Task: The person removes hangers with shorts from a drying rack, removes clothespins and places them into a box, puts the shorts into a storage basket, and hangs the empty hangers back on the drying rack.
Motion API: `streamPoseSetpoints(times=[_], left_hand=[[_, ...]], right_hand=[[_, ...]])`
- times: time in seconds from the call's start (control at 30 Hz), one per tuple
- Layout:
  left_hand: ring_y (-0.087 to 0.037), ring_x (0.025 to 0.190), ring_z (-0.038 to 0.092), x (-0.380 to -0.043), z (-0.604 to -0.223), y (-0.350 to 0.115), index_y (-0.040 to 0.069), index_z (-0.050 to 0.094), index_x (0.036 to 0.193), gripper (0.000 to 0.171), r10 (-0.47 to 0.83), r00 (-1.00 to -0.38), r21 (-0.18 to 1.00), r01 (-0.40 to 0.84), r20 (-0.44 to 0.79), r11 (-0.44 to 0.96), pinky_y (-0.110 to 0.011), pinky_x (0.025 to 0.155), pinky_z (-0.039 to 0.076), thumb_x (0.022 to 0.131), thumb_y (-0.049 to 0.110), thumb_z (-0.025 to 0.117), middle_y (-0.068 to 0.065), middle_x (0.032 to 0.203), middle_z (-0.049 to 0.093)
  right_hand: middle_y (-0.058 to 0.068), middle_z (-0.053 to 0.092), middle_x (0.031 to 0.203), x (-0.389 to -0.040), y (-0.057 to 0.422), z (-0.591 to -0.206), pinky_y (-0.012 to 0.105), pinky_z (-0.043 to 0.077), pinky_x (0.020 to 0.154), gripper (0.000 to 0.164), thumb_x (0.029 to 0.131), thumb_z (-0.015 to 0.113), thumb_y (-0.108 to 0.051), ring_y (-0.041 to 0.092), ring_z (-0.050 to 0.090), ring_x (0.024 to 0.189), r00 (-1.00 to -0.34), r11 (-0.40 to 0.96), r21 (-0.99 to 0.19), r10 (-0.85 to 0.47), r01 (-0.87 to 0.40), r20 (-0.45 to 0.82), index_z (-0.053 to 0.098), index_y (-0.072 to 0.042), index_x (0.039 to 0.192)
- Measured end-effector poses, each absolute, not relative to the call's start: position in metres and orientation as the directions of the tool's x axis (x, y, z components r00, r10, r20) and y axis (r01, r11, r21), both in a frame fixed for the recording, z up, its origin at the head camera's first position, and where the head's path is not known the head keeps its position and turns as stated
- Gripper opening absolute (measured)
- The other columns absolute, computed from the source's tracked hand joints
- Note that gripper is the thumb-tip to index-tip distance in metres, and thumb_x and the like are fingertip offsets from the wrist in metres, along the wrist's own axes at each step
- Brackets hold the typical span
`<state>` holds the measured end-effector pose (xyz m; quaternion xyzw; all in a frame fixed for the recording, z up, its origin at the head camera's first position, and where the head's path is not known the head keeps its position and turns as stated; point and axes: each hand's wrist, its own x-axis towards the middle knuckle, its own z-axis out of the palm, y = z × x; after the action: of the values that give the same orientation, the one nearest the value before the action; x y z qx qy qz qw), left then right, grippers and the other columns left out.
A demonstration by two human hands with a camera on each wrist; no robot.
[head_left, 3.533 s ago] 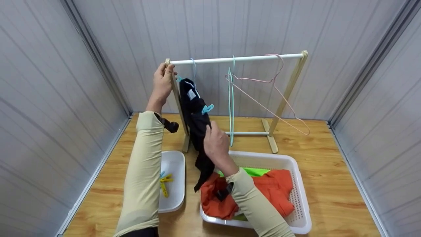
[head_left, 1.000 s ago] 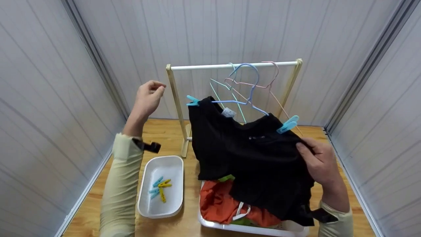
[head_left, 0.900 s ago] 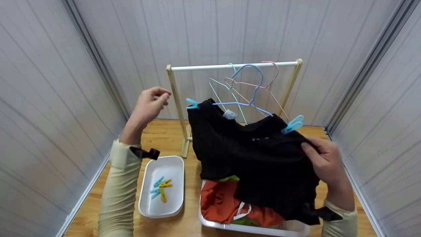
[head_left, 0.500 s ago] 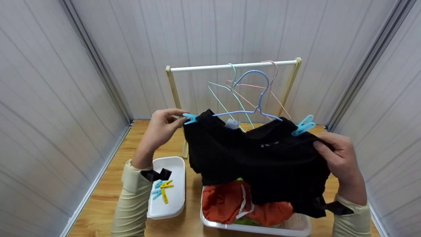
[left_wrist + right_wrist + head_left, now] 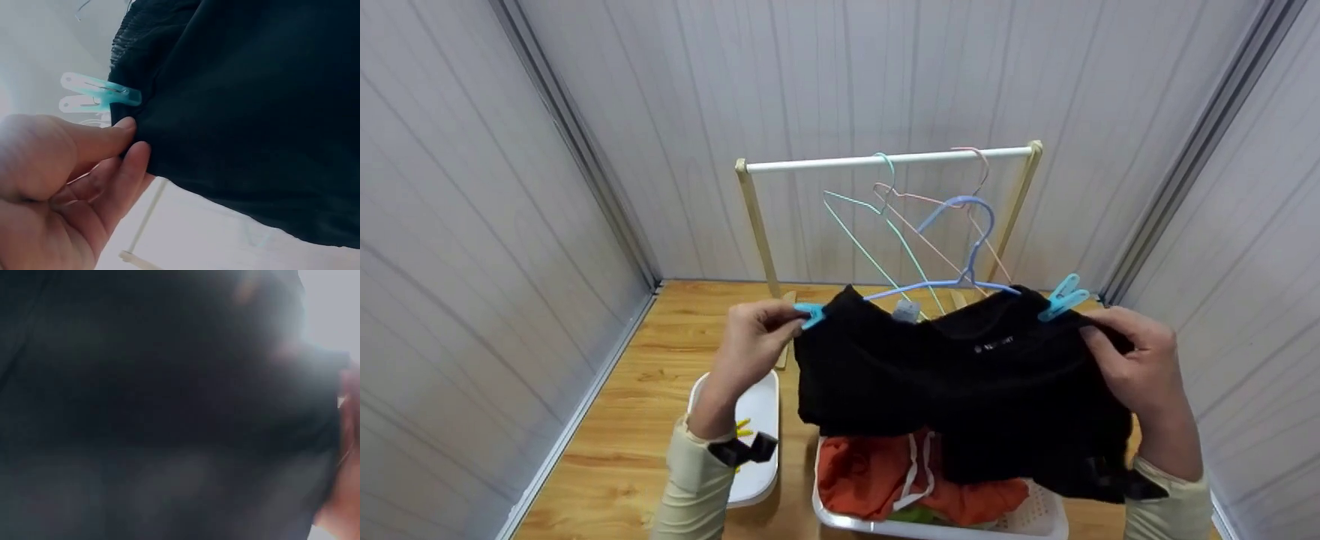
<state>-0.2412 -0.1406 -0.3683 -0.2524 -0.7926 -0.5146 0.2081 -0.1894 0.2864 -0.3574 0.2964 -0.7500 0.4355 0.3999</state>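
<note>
Black shorts (image 5: 960, 390) with a gathered elastic edge and a pale label hang spread between my hands. A blue-purple hanger (image 5: 930, 287) stands up from their waist, its hook off the rail. My left hand (image 5: 754, 341) pinches the cloth at the left corner, just below a light-blue clothespin (image 5: 101, 93) clipped on the edge. At the right side my right hand (image 5: 1136, 360) grips the cloth beside another light-blue clothespin (image 5: 1063, 298). Dark cloth fills most of the right wrist view, with a blurred part of the right hand at its edge.
Behind stands a rack with a white rail (image 5: 810, 163), bearing a mint hanger (image 5: 855, 201) and a pink hanger (image 5: 919, 196). Orange clothing (image 5: 862, 480) with white drawstrings lies in a white basket (image 5: 1046, 510). A white tray (image 5: 761, 397) holds yellow clothespins, partly hidden by the left arm.
The shorts and hanger have come off the rack, turned to face me, and moved lower and nearer. My left hand has come in and taken the left corner; the right hand has kept hold.
</note>
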Motion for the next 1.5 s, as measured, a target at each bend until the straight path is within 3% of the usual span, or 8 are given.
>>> streamPoseSetpoints(times=[0.13,0.27,0.7,1.0,1.5], left_hand=[[-0.018,0.063,0.061,-0.222,-0.374,-0.13,-0.007,0.073,0.086,0.007,0.172,-0.757,0.685,0.646,0.63,0.337,-0.022,0.057,0.05,0.081,-0.012,0.071,-0.013,0.075,0.069],[-0.017,0.063,0.062,-0.217,-0.389,-0.126,-0.006,0.073,0.086,0.007,0.158,-0.742,0.679,0.663,0.652,0.315,-0.023,0.057,0.05,0.08,-0.011,0.072,-0.014,0.076,0.07],[-0.025,0.065,0.066,-0.218,-0.432,-0.122,-0.006,0.072,0.084,0.007,0.145,-0.802,0.732,0.591,0.58,0.338,-0.027,0.059,0.053,0.081,-0.012,0.071,-0.015,0.078,0.07],[-0.021,0.075,0.069,-0.242,-0.494,-0.123,0.0,0.074,0.089,0.008,0.134,-0.862,0.802,0.504,0.488,0.32,-0.029,0.067,0.055,0.084,-0.004,0.072,-0.009,0.085,0.072],[-0.019,0.083,0.066,-0.248,-0.531,-0.119,0.0,0.073,0.095,0.012,0.182,-0.916,0.838,0.401,0.358,0.369,-0.032,0.076,0.053,0.085,-0.003,0.07,-0.007,0.09,0.069]], right_hand=[[0.02,0.067,0.088,-0.183,0.279,-0.369,0.017,0.043,0.083,0.025,0.076,0.06,0.025,0.003,0.061,0.092,-0.551,0.562,-0.439,-0.036,-0.701,0.834,0.07,0.009,0.092],[0.019,0.068,0.09,-0.181,0.273,-0.387,0.017,0.043,0.085,0.027,0.077,0.057,0.027,0.003,0.06,0.094,-0.573,0.536,-0.489,0.012,-0.688,0.819,0.07,0.01,0.094],[0.021,0.063,0.084,-0.192,0.278,-0.439,0.021,0.046,0.079,0.023,0.072,0.058,0.031,0.012,0.061,0.085,-0.62,0.336,-0.599,0.054,-0.727,0.783,0.064,0.015,0.086],[0.012,0.068,0.089,-0.191,0.28,-0.472,0.018,0.047,0.079,0.018,0.079,0.066,0.021,0.008,0.062,0.087,-0.767,0.319,-0.756,0.122,-0.571,0.63,0.069,0.006,0.088],[0.018,0.068,0.086,-0.193,0.282,-0.507,0.018,0.047,0.078,0.01,0.079,0.068,0.018,0.008,0.062,0.084,-0.854,0.314,-0.851,0.182,-0.42,0.488,0.069,0.01,0.085]])
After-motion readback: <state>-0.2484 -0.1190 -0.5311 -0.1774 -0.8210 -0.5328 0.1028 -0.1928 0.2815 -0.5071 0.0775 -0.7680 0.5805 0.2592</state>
